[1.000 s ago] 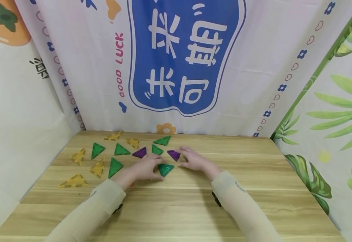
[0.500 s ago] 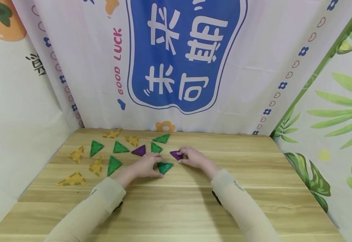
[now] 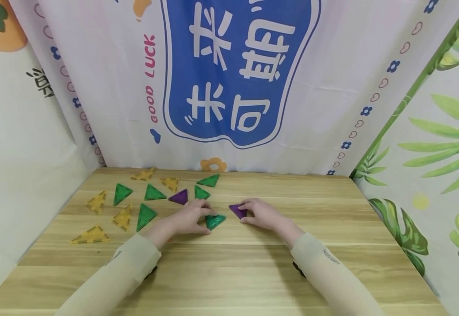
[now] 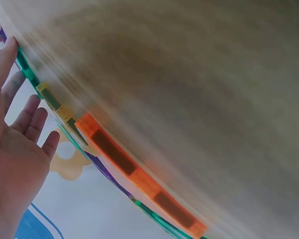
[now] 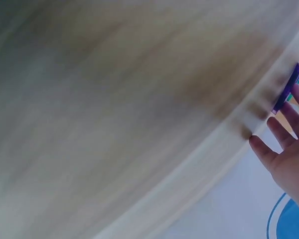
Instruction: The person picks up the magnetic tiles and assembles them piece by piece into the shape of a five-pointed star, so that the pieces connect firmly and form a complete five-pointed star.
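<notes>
Thumb and fingers of my left hand [image 3: 190, 218] pinch the left side of a green translucent triangle tile [image 3: 215, 221] lying on the wooden table [image 3: 229, 272]. To the right, my right hand [image 3: 267, 215] pinches a purple triangle tile [image 3: 236, 211] between thumb and fingers. A short gap separates these two tiles. In the right wrist view, the purple tile [image 5: 288, 89] appears at the fingertips, close to the tabletop. An orange tile [image 4: 139, 174] stands out in the left wrist view; from the head it is mostly hidden under the left wrist.
Several green tiles [image 3: 146, 216] and yellow tiles [image 3: 91, 235] lie spread over the table's left side. Another purple tile [image 3: 179, 197] and a small green tile [image 3: 201, 192] lie just behind the left hand. A printed cloth [image 3: 312, 131] hangs along the table's back edge.
The right hand has taken hold of the purple tile and drawn it right and slightly nearer, away from the small green tile. The left hand stays on its green tile.
</notes>
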The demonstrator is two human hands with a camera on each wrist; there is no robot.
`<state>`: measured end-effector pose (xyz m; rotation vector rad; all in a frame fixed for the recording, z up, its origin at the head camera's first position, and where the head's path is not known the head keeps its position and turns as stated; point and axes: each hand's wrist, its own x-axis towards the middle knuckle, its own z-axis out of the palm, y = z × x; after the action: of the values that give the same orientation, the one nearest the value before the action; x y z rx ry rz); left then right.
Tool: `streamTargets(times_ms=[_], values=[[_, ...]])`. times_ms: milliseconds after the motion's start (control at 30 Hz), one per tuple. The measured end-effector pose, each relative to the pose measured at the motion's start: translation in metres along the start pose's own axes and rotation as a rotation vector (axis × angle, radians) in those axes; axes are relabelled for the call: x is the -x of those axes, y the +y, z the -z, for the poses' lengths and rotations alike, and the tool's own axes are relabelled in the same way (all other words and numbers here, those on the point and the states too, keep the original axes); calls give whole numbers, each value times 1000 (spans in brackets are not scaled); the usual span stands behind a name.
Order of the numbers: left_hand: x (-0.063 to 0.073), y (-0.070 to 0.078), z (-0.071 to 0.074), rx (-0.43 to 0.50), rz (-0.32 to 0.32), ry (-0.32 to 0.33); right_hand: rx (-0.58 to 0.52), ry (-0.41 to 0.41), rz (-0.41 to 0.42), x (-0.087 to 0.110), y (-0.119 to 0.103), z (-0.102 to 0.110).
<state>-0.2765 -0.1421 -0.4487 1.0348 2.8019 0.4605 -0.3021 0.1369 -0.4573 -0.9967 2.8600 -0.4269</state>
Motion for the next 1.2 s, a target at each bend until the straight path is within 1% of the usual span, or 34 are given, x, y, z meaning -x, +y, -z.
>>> streamTargets(times_ms=[133,200,300,467,533,667,800,1067,1200], values=[[-1,2,0,-2,-19,-12,20,-3,2,9,0,2],[-2,3,0,-4,-33,-29,19,-1,0,12,1,2],[-2,4,0,8,-64,-46,8,9,6,16,0,3],[-4,7,-2,49,-127,-52,-10,36,-2,23,0,1],[-6,8,-3,46,-144,-54,-19,50,-1,25,0,0],[-10,11,-5,29,-161,-61,-34,73,4,30,0,-3],[-15,14,-5,19,-167,-71,-40,75,9,33,1,-6],[-26,22,-8,-38,-169,-87,-65,39,5,36,4,-5],[-31,27,-9,-59,-187,-89,-81,31,31,37,3,-3]])
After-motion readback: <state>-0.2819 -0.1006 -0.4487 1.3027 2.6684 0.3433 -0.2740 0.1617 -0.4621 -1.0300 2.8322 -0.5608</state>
